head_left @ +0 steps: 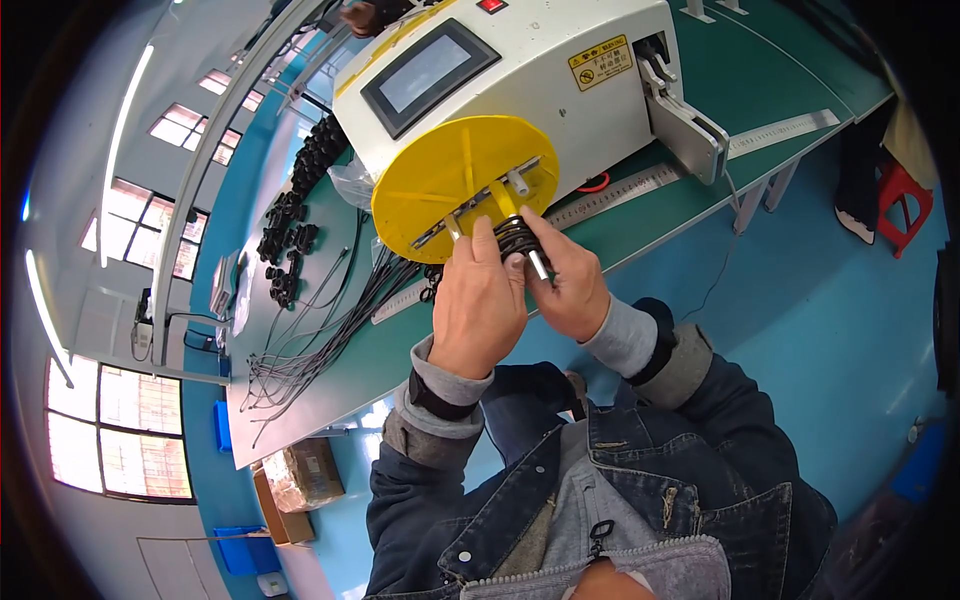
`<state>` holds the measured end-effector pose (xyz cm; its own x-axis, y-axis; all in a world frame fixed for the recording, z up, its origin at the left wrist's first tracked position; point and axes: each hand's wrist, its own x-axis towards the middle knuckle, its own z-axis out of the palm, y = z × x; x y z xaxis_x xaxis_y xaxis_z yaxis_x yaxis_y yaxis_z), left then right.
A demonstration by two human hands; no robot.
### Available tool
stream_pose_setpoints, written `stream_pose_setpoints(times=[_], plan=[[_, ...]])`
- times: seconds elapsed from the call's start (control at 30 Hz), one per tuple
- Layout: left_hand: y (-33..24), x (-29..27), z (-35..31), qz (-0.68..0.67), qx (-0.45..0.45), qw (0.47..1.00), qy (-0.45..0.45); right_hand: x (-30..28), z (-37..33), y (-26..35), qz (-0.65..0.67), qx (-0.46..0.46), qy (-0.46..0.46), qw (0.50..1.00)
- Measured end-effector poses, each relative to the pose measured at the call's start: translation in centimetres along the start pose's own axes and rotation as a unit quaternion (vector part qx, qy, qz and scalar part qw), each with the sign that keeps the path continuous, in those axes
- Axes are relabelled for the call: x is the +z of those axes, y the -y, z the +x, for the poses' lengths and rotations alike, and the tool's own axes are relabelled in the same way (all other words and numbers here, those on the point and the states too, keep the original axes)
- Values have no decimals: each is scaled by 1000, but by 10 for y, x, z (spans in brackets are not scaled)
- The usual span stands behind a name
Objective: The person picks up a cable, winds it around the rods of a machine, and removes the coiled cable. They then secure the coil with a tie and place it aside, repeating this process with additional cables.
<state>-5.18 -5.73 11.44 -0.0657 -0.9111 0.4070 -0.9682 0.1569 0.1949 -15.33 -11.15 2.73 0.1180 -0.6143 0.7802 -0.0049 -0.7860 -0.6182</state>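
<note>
A small coil of black cable (516, 238) sits at a metal post (539, 266) in front of the yellow disc (425, 185) of a white winding machine (590, 120). My left hand (478, 305) is closed on the coil's near left side, its fingers close to the disc's slotted bar. From the other side my right hand (572, 285) grips the coil, with fingers over its top and the thumb beneath. A second short post (517, 183) stands out from the disc above the coil. Parts of the coil are hidden behind my fingers.
Loose black cables (320, 350) lie on the green table (290, 400) to the left. Farther back are several bundled black coils (285, 240). Steel rulers (620, 195) run along the table's front edge. A red stool (905, 205) and another person's leg are at the right.
</note>
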Motion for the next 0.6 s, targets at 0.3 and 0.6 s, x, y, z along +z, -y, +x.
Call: stream_pose_setpoints(times=[0.3, 0.6], plan=[[-5, -11, 6, 26, 35, 997, 66, 2, 9, 5, 7, 112, 38, 993], [-5, -8, 3, -3, 39, 999, 32, 8, 8, 13, 64, 189, 26, 980]])
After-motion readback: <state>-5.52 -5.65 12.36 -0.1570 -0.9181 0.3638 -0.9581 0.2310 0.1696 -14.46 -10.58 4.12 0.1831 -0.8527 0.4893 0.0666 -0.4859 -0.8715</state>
